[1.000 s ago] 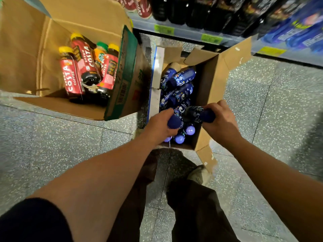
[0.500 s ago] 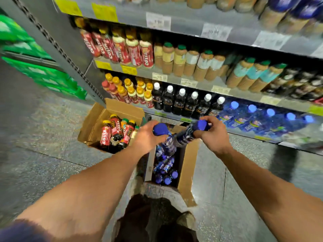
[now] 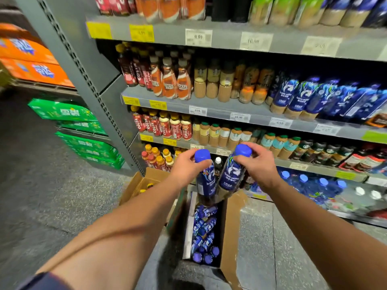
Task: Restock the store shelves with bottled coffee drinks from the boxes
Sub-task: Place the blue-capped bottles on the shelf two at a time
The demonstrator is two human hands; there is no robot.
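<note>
My left hand [image 3: 185,167] grips a blue-capped, blue-labelled coffee bottle [image 3: 206,181] by its neck, held upright. My right hand [image 3: 256,166] grips a second blue bottle [image 3: 231,173] near its cap, tilted left. Both bottles hang above an open cardboard box [image 3: 230,225] on the floor, which holds several more blue bottles [image 3: 204,233]. Matching blue bottles [image 3: 301,97] stand in a row on the middle shelf at the right.
A second open box [image 3: 136,185] with red and yellow-capped bottles sits on the floor at the left. Grey shelves [image 3: 209,107] full of coffee bottles rise ahead. Green and orange cartons [image 3: 83,141] are stacked at the left. Speckled floor lies on both sides.
Both hands have lifted their blue bottles out of the box and raised them toward the shelves. The view has tilted up from the boxes to the shelving.
</note>
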